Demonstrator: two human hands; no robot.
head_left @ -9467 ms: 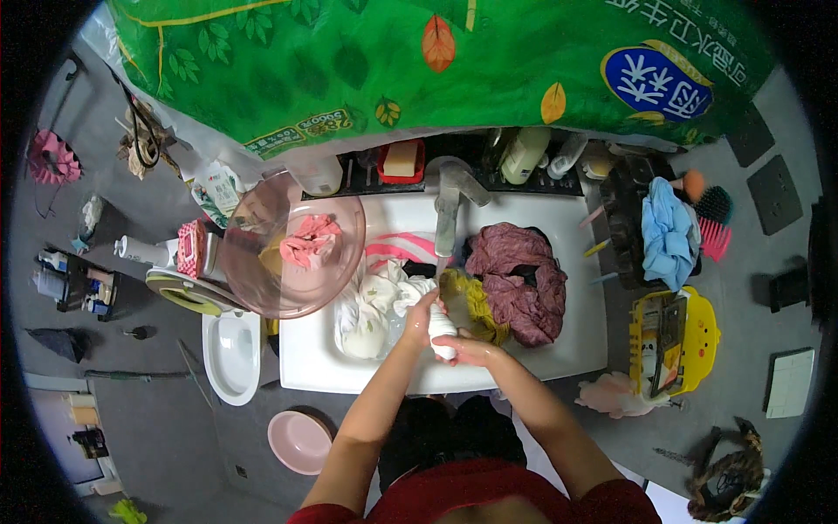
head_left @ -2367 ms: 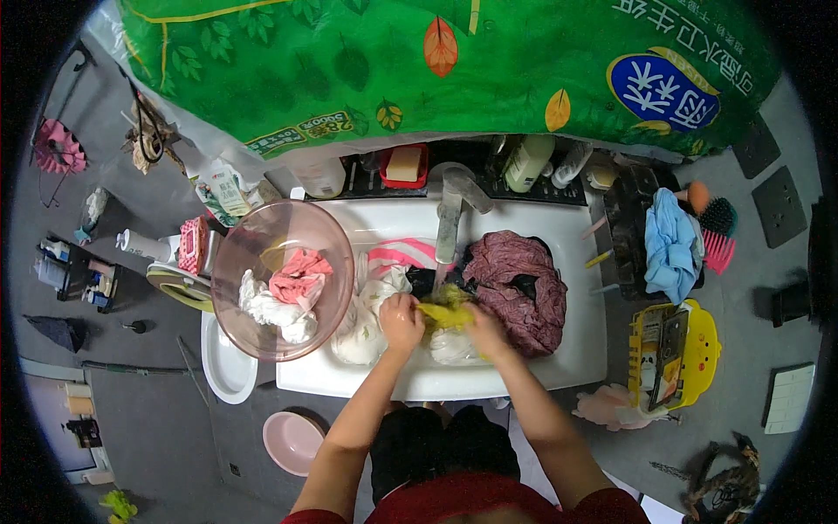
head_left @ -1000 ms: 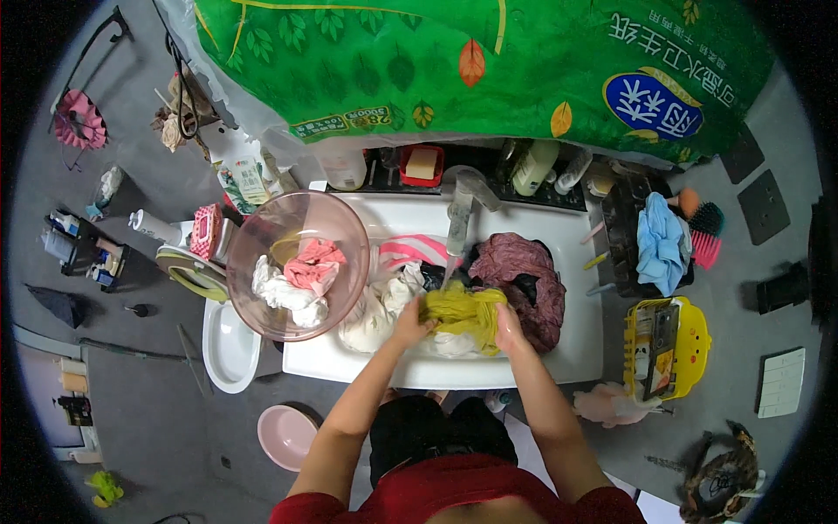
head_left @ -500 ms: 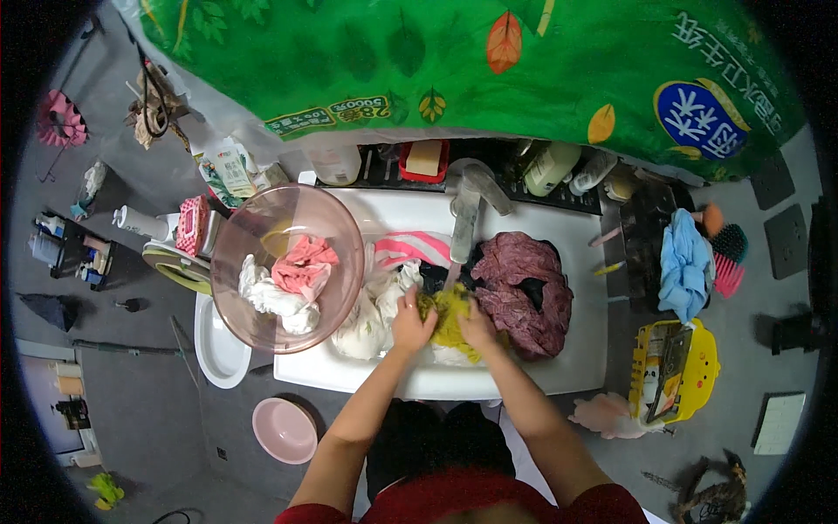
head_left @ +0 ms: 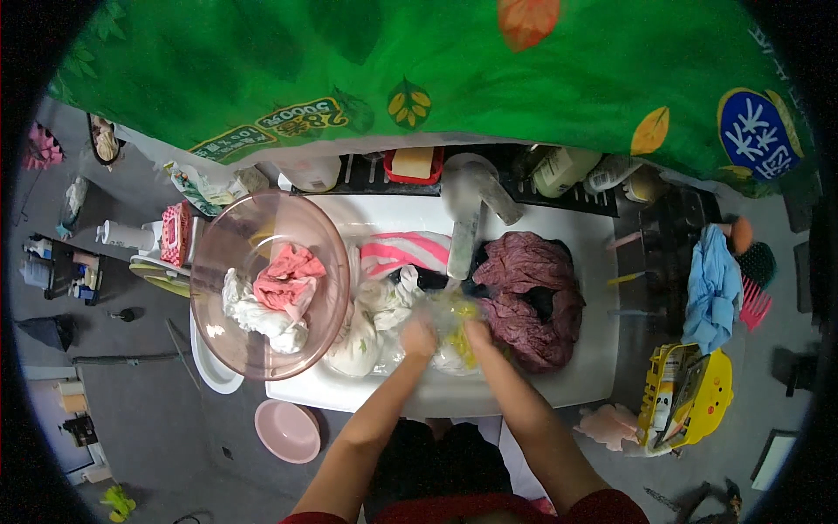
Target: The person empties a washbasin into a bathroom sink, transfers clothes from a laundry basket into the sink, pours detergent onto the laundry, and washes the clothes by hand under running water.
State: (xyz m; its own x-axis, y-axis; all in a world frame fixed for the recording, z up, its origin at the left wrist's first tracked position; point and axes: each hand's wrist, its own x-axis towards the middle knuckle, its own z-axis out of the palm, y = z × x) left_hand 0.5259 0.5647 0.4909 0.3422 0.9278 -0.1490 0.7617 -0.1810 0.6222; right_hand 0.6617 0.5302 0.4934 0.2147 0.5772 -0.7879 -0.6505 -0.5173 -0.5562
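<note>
A yellow-green cloth [head_left: 460, 321] is between my hands under the faucet [head_left: 464, 231] in the white sink, smeared by motion and splashing water. My right hand [head_left: 477, 335] grips its right side. My left hand [head_left: 419, 337] is at its left side, its fingers too blurred to read. White laundry [head_left: 367, 327] lies to the left of my hands, and a bunched maroon garment [head_left: 528, 293] to the right. Behind them rests a pink-and-white striped cloth [head_left: 406, 251], beside some dark fabric.
A clear pinkish basin [head_left: 335, 354] with white and pink cloths overhangs the sink's left side. Bottles and a red soap dish [head_left: 414, 181] line the back ledge. A large green package [head_left: 367, 79] hangs above. A yellow basket [head_left: 717, 384] is at right, a pink tub [head_left: 288, 432] below left.
The view has shifted, with the green package looming larger. My hands have moved slightly down within the sink, and the yellow-green cloth is bunched smaller and blurred between them.
</note>
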